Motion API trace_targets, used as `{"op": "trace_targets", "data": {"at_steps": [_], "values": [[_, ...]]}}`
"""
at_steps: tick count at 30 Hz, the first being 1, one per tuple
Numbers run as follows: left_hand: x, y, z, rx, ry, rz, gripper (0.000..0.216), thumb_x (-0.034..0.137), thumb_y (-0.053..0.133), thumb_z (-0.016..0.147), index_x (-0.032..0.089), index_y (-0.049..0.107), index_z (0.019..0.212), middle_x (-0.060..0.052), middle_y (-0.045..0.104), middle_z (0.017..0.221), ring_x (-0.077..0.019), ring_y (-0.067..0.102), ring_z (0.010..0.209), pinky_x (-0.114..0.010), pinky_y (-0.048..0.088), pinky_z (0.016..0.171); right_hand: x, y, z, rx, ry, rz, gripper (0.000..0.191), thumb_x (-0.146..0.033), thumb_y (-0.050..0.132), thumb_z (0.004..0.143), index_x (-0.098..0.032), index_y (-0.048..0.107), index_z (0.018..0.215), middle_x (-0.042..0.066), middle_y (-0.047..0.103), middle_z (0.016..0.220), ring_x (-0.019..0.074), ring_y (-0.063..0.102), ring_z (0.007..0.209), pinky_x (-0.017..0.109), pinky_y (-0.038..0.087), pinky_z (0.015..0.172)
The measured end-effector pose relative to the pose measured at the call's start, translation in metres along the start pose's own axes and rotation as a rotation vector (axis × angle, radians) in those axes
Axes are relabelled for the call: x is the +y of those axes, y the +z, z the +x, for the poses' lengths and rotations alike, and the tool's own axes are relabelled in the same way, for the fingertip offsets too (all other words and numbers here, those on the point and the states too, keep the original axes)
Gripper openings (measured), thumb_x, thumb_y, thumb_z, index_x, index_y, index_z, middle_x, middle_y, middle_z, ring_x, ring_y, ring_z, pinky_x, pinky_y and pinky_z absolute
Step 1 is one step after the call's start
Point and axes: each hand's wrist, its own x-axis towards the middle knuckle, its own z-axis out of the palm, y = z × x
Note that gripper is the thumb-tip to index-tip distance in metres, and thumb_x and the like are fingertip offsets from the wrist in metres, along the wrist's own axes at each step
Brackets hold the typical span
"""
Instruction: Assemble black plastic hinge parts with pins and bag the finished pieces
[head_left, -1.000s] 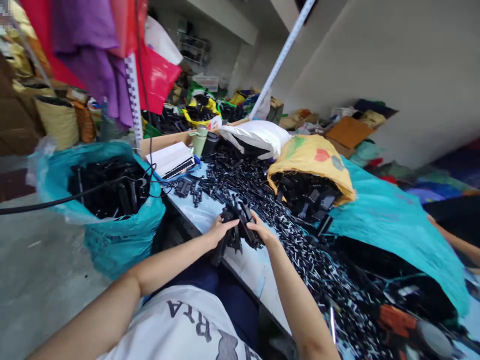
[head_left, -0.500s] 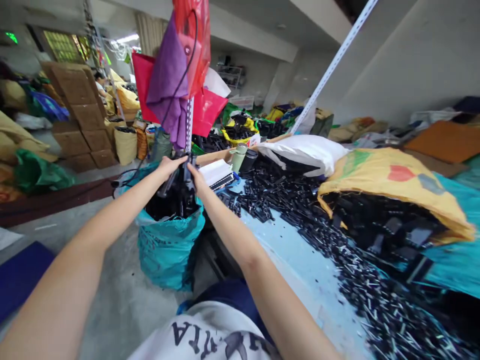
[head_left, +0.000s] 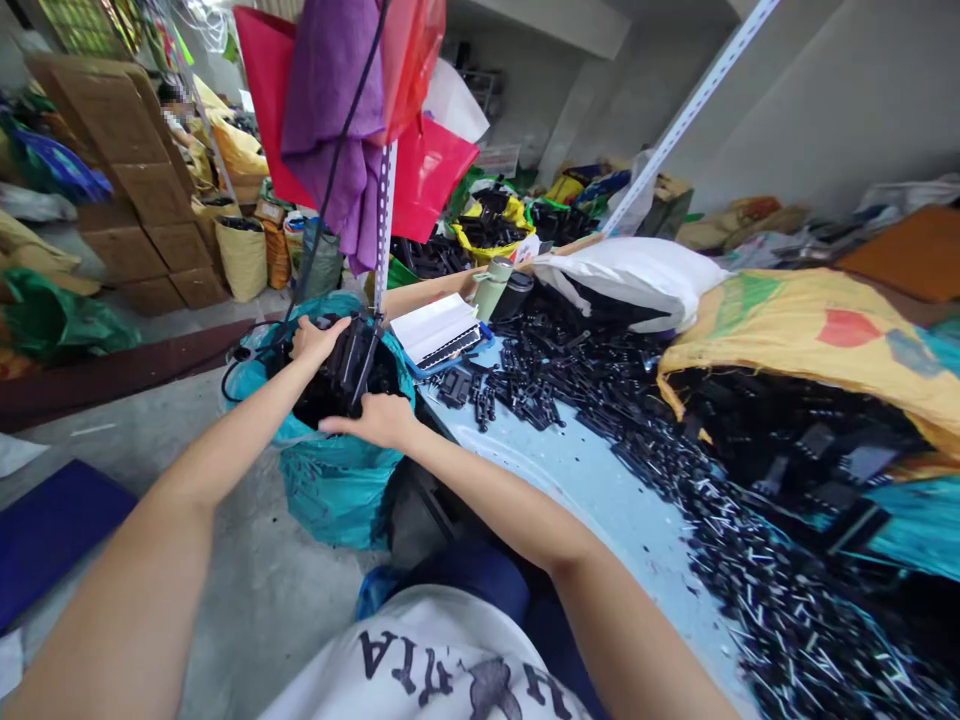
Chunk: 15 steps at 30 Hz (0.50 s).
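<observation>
A turquoise woven sack [head_left: 334, 490] stands on the floor, its mouth gaping and its inside filled with black plastic parts [head_left: 351, 368]. Over the left side of that mouth lies my left hand [head_left: 313, 342], fingers apart, its thumb reaching to the edge of the black parts. At the near right rim, my right hand [head_left: 379, 420] is open, with the thumb stretched out to the left and the other fingers by the lower end of the parts. How far the fingertips touch the parts is partly hidden.
Right of the sack, a light blue table [head_left: 585, 480] bears heaps of small black pieces [head_left: 750, 580]. A yellow sack [head_left: 810, 320], a white sack [head_left: 637, 270], a green bottle [head_left: 491, 290] and a paper pad [head_left: 435, 330] are there. A perforated post [head_left: 386, 220] rises behind the turquoise sack.
Both hands were together around black parts above the sack's mouth. Now the parts sit lower, and my hands have spread apart, the right one nearer to me. The view has tilted down.
</observation>
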Motion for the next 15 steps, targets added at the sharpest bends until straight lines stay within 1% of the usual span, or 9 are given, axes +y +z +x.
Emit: {"op": "trace_targets", "data": {"at_steps": [1,3,5,7,9,11,12,13,15], "values": [[0.000,0.002,-0.001,0.007,0.003,0.023,0.100,0.077,0.053,0.059,0.015,0.033,0.134,-0.020,0.049,0.130,-0.0374,0.045,0.121,-0.051,0.037,0.096,0.003,0.005,-0.010,-0.026,-0.134,-0.097,0.073,-0.076,0.044,0.072,-0.011,0.064,0.099,0.017,0.068,0.096,0.0305,0.063,0.094,0.039,0.043,0.084],[0.000,0.004,-0.005,0.004,0.015,0.055,0.096,0.075,0.054,0.061,0.018,0.032,0.135,-0.018,0.049,0.130,-0.0374,0.045,0.121,-0.052,0.037,0.096,0.015,0.012,-0.028,-0.109,-0.371,-0.247,0.047,-0.057,0.053,0.081,-0.014,0.063,0.096,0.014,0.069,0.092,0.0266,0.064,0.090,0.034,0.042,0.081],[-0.003,0.004,-0.009,-0.037,0.034,0.085,0.093,0.070,0.056,0.063,0.020,0.031,0.136,-0.017,0.048,0.131,-0.0365,0.046,0.120,-0.050,0.039,0.095,0.033,0.011,-0.041,-0.120,-0.482,-0.305,0.025,-0.037,0.050,0.087,-0.016,0.062,0.094,0.011,0.069,0.091,0.0219,0.063,0.088,0.028,0.040,0.074],[-0.007,0.001,-0.014,-0.088,0.075,0.137,0.095,0.067,0.059,0.062,0.021,0.027,0.139,-0.018,0.045,0.134,-0.0362,0.045,0.121,-0.048,0.040,0.094,0.052,0.005,-0.052,-0.036,-0.488,-0.292,0.019,-0.027,0.046,0.089,-0.017,0.061,0.092,0.008,0.068,0.090,0.0179,0.062,0.085,0.025,0.037,0.068],[-0.010,-0.006,-0.019,-0.126,0.124,0.215,0.101,0.068,0.058,0.063,0.018,0.020,0.142,-0.020,0.041,0.137,-0.0370,0.042,0.124,-0.047,0.039,0.094,0.066,-0.002,-0.058,0.050,-0.441,-0.270,0.018,-0.026,0.044,0.090,-0.018,0.060,0.089,0.006,0.067,0.087,0.0159,0.061,0.083,0.024,0.033,0.064],[-0.012,-0.017,-0.024,-0.126,0.141,0.309,0.103,0.071,0.051,0.067,0.012,0.015,0.143,-0.024,0.037,0.138,-0.0387,0.040,0.125,-0.049,0.038,0.095,0.074,-0.006,-0.060,0.100,-0.385,-0.258,0.016,-0.026,0.044,0.089,-0.018,0.059,0.088,0.005,0.066,0.087,0.0151,0.059,0.081,0.024,0.030,0.061],[-0.013,-0.023,-0.026,-0.119,0.162,0.350,0.099,0.071,0.046,0.071,0.010,0.017,0.143,-0.025,0.037,0.138,-0.0387,0.040,0.125,-0.049,0.038,0.095,0.076,-0.006,-0.060,0.119,-0.353,-0.252,0.016,-0.026,0.045,0.089,-0.019,0.059,0.088,0.004,0.066,0.087,0.0150,0.059,0.081,0.024,0.029,0.060],[-0.015,-0.031,-0.028,-0.124,0.219,0.382,0.091,0.071,0.040,0.074,0.010,0.023,0.140,-0.024,0.039,0.137,-0.0376,0.041,0.124,-0.048,0.038,0.095,0.077,-0.006,-0.058,0.136,-0.321,-0.244,0.015,-0.026,0.045,0.089,-0.019,0.058,0.088,0.004,0.066,0.087,0.0151,0.059,0.081,0.024,0.027,0.059],[-0.023,-0.047,-0.031,-0.140,0.414,0.430,0.076,0.069,0.031,0.079,0.012,0.041,0.129,-0.020,0.047,0.131,-0.0339,0.045,0.122,-0.045,0.039,0.095,0.076,-0.005,-0.055,0.158,-0.273,-0.226,0.015,-0.027,0.046,0.089,-0.019,0.058,0.088,0.004,0.066,0.087,0.0152,0.058,0.082,0.024,0.026,0.057]]}}
